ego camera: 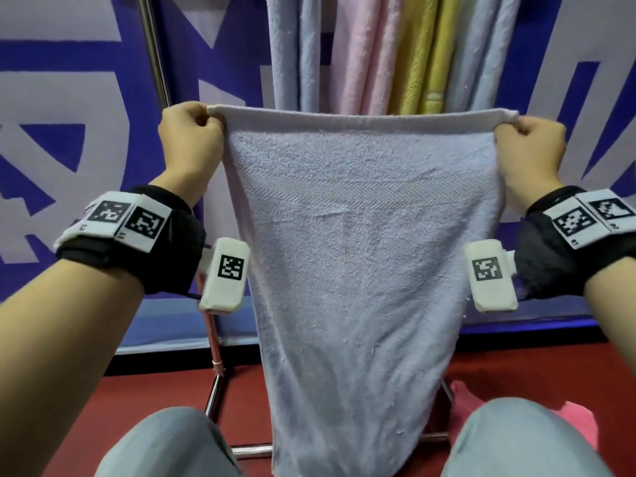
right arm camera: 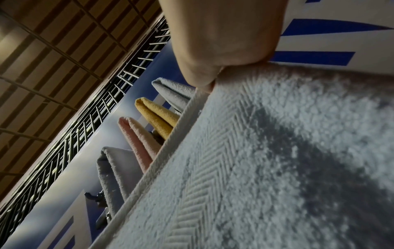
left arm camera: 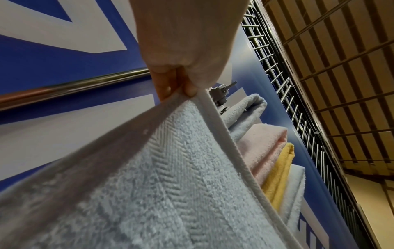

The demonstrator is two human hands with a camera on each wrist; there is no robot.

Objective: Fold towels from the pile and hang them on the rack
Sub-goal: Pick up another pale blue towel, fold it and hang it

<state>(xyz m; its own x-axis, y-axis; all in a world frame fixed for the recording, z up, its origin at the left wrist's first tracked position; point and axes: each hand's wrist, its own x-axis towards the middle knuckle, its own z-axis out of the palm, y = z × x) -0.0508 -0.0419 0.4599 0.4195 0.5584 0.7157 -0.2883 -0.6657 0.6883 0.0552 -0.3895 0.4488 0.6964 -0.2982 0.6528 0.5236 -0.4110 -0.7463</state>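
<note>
Both hands pinch towel (ego camera: 361,253); only wrist cams show ceiling.

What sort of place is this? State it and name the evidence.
Probably a staged indoor work area, not a home: a blue and white printed backdrop stands behind the metal towel rack, the floor is red, and a high slatted ceiling suggests a hall.

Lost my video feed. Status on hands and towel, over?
Left hand and right hand each pinch a top corner of the pale blue towel. Towel stretched flat, hanging unfolded. Four towels on the rack behind; nothing in the way.
</note>
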